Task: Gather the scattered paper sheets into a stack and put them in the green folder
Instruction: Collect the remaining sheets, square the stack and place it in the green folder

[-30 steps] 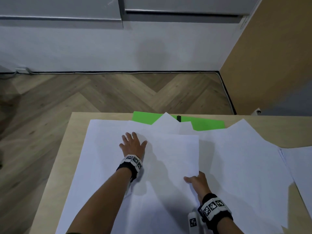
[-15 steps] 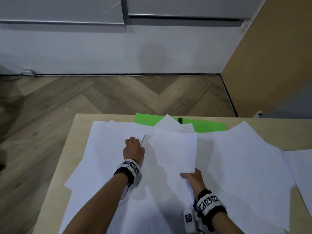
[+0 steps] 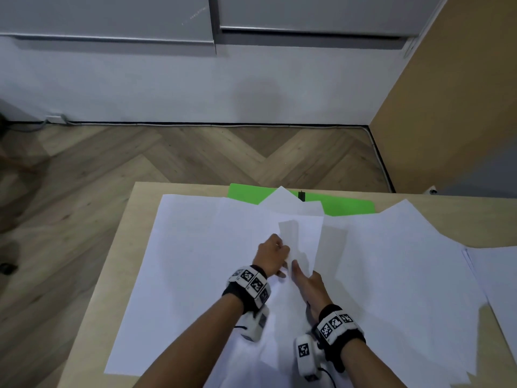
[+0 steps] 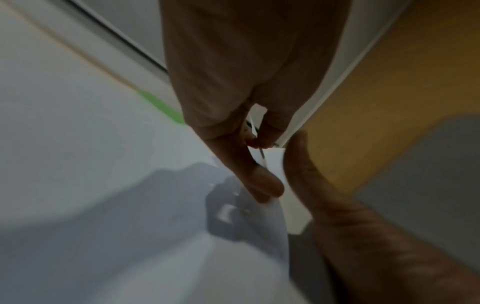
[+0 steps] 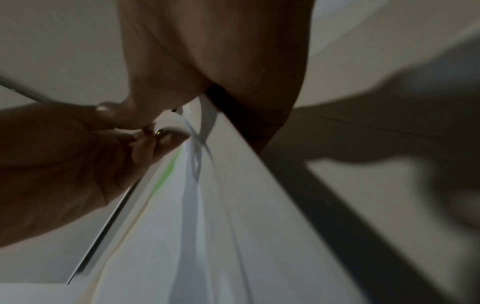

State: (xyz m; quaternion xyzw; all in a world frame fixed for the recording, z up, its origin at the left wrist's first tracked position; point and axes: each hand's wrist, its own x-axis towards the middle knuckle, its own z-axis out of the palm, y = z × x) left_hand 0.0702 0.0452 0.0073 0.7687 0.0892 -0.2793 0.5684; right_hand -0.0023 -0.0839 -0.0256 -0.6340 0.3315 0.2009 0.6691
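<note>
Several paper sheets [image 3: 195, 247] are spread over the table [image 3: 123, 247], partly covering the green folder [image 3: 349, 207] at its far edge, and one raised sheet [image 3: 303, 242] is held just in front of the folder. It is pinched by the left hand [image 3: 272, 254], fingers curled on its edge, and supported by the right hand [image 3: 309, 287] (fingers hidden behind it, so their state cannot be told). The paper is judged light, limp and slippery, best taken by its edges.
</note>
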